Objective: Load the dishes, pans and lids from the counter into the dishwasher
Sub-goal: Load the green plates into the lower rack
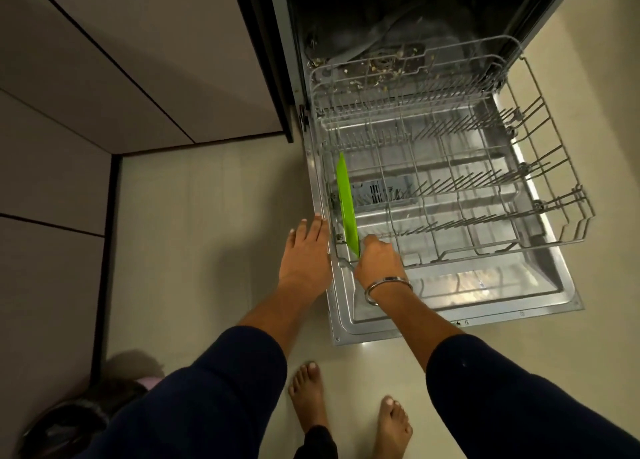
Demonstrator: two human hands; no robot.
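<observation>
**Operator A:** Status check. We have one green plate [346, 202] standing on edge in the lower rack [450, 188], at the rack's left side, just inside its left wall. The right hand [379, 261] sits at the plate's near end. Its fingers curl toward the rim, but their tips are hidden behind the hand, so we cannot tell whether the grip is pinching the plate or only resting against it. The left hand [306, 250] is spread flat, fingers straight, and lies over the left edge of the open dishwasher door [485, 306], beside the rack's near-left corner.

**Operator B:** Failure modes from here?

**Operator A:** In our judgement, two. First, the plate leans slightly. If we release before its rim seats between tines, it may tip toward the rack's centre. Second, the plate stands very near the rack's left wall, so a sideways push could wedge it against the wire.

**Operator B:** Clearances?

**Operator A:** To the right of the plate the rack shows no other dishes. Rows of tines cross it, some upright and some folded flat. Behind the rack, food debris [377, 67] lies on the tub floor. The door edge runs along the rack's left and near sides. We should lift hands straight up to clear it. Our bare feet [349, 410] stand on the floor, on the near side of the rack beyond the door's edge.
</observation>
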